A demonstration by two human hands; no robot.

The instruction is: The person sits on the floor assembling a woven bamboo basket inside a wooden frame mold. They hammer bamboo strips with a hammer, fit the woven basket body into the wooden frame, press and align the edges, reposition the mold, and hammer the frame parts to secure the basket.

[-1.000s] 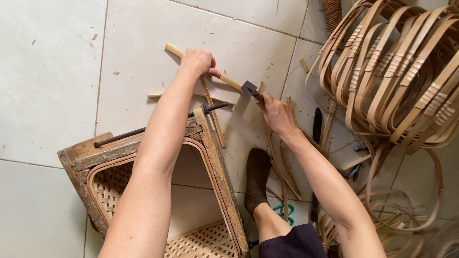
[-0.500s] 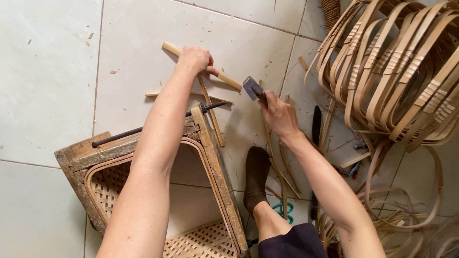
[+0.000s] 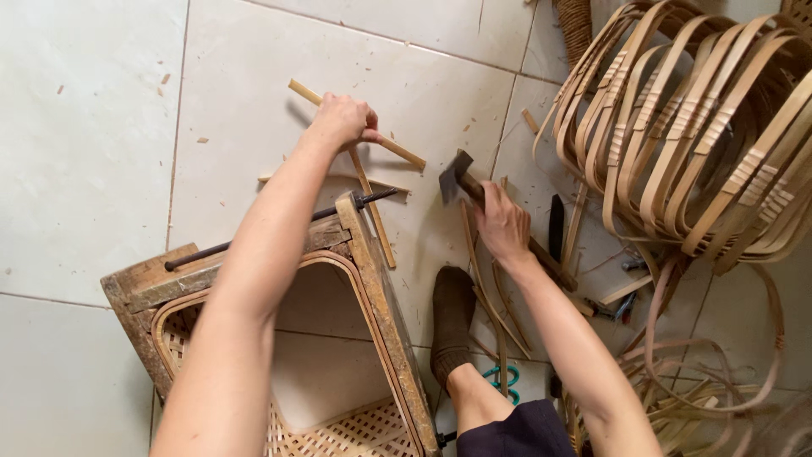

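Observation:
My left hand grips a short bamboo stick that lies slanted over the white floor tiles, just beyond the corner of a worn wooden frame. My right hand holds a hammer by its wooden handle, the metal head raised a little to the right of the stick's end. A dark metal rod runs along the frame's top rail. Another thin bamboo strip lies under my left hand. Woven cane lines the frame's bottom.
A stack of bent bamboo hoops fills the upper right. My foot in a dark sock rests beside the frame. Loose bamboo strips, a dark knife and small tools lie on the tiles at right.
The hammer head has lifted slightly and my right hand has shifted a little; my left hand still holds the stick in the same spot.

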